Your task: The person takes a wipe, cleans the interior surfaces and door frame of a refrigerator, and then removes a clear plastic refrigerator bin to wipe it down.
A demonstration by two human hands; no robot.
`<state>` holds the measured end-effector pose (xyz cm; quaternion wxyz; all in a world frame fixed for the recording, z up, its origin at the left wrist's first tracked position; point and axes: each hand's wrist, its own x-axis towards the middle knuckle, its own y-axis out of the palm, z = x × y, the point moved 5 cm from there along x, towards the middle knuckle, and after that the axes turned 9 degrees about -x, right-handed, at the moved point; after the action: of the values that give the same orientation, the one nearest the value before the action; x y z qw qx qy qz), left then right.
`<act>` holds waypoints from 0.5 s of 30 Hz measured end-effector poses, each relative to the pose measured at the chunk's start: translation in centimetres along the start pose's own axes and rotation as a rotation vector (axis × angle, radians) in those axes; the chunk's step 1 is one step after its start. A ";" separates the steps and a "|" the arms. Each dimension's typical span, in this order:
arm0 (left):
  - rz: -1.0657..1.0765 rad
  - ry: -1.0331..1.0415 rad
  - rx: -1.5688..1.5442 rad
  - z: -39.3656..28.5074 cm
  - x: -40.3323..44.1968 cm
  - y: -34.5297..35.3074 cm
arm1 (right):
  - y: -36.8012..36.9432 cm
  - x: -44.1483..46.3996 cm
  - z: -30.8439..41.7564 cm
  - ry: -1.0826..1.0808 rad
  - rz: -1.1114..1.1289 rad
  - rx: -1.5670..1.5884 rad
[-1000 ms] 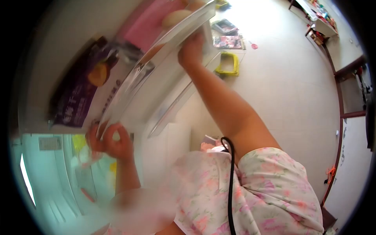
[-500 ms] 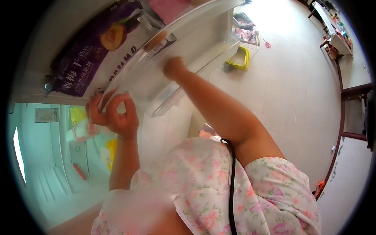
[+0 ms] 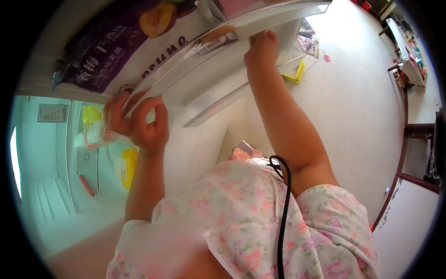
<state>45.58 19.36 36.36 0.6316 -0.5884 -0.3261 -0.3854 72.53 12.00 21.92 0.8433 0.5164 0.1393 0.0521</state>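
Observation:
A clear plastic refrigerator door bin (image 3: 218, 104) runs across the upper middle of the view. Round its left end the fingers and thumb of my left hand (image 3: 139, 122) are curled, gripping the rim. My right hand (image 3: 263, 52) is closed against the bin toward its right end, fingers bent inward; whatever it may hold is hidden. Behind the clear front wall lies a purple and white bag of prunes (image 3: 111, 58), above and beside my left hand.
At left the lit fridge interior holds a wrapped white package (image 3: 97, 135), a yellow item (image 3: 129, 167) and a red-handled object (image 3: 87, 185). A yellow frame (image 3: 295, 73) and red scissors (image 3: 326, 56) lie on the tiled floor. A black cable (image 3: 284, 218) hangs over my floral clothing.
My right hand has slid along the bin toward its right end, farther from my left hand. My left hand keeps its grip. The view has shifted slightly.

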 end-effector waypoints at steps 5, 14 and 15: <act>0.015 -0.005 0.077 -0.1 0.0 0.0 | 0.6 -3.0 -2.9 -0.198 -0.182 -0.599; -0.023 0.014 0.094 0.2 0.1 0.6 | 3.2 -10.9 -10.9 0.231 0.189 -0.815; -0.017 0.010 0.101 0.4 0.0 0.4 | 3.2 -10.9 -10.9 0.275 0.202 -0.730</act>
<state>45.90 19.78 36.20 0.6588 -0.5508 -0.3471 -0.3769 59.15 20.29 22.10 0.9355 0.1820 0.1717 0.2494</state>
